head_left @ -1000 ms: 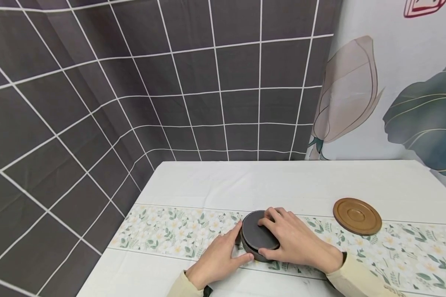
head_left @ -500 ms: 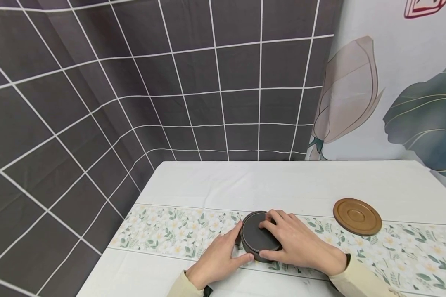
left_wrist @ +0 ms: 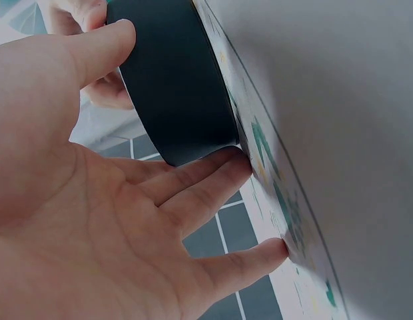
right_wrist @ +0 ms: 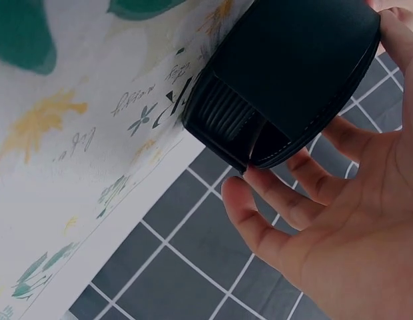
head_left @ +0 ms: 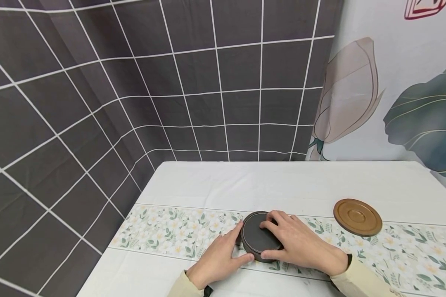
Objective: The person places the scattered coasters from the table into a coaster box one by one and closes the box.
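A round black coaster holder [head_left: 255, 256] stands on the table, its side filling the upper part of the left wrist view. On top lies a flat black coaster [head_left: 254, 237], level with the stitched rim. Through the holder's side cutout, in the right wrist view, stacked dark edges [right_wrist: 232, 117] show. My left hand [head_left: 219, 258] holds the holder's left side, thumb near and fingers beyond. My right hand [head_left: 299, 245] bends over the coaster's right part, fingertips on its top and thumb at the near edge; it hides the coaster's right side.
A brown round disc [head_left: 357, 216] with a ringed centre lies to the right, apart from both hands. The white tablecloth [head_left: 208, 181] has a flowered band across it. Dark tile-patterned curtains [head_left: 193, 107] hang behind and to the left.
A second ago the coaster sat slightly raised and tilted over the holder; it has dropped level inside the rim. The right hand shifted slightly right. The left hand stayed put.
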`<state>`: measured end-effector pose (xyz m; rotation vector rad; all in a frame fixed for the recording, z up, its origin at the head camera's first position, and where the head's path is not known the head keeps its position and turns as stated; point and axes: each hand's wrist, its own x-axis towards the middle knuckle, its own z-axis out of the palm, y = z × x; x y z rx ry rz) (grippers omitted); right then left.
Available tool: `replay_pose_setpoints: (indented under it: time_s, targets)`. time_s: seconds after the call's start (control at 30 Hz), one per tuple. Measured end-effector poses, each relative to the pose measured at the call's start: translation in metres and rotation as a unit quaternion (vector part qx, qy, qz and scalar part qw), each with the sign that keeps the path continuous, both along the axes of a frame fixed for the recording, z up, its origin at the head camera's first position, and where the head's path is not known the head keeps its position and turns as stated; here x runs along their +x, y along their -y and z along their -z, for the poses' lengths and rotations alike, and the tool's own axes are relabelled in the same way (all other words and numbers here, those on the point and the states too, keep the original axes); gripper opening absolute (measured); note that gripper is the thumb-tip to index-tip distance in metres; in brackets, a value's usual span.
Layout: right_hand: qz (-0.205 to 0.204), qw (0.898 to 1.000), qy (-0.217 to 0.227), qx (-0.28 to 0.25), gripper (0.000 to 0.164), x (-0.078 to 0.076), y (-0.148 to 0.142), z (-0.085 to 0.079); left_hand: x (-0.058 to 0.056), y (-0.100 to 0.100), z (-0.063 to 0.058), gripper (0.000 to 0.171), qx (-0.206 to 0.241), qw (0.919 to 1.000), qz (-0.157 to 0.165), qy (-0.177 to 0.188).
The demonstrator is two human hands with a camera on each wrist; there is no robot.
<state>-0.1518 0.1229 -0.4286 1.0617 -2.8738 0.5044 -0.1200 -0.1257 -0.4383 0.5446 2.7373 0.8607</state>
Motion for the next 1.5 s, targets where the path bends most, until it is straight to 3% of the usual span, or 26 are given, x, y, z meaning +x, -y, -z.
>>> replay_pose_setpoints:
  time_s: [1.13,1.3,1.5]
  targets:
    - [-0.018,1.0,0.01,0.01,0.065,0.002,-0.002,-0.001,0.0,0.001,0.0,0.09,0.0,0.9999,0.0,0.011]
    - [-0.009,1.0,-0.014,0.001,0.053,0.002,-0.008,-0.006,0.0,0.001,0.0,0.091,0.0,1.0,0.001,0.004]
    - [0.019,0.999,-0.03,-0.006,0.052,0.003,-0.023,-0.013,0.001,0.002,0.0,0.091,0.004,1.0,0.001,-0.002]
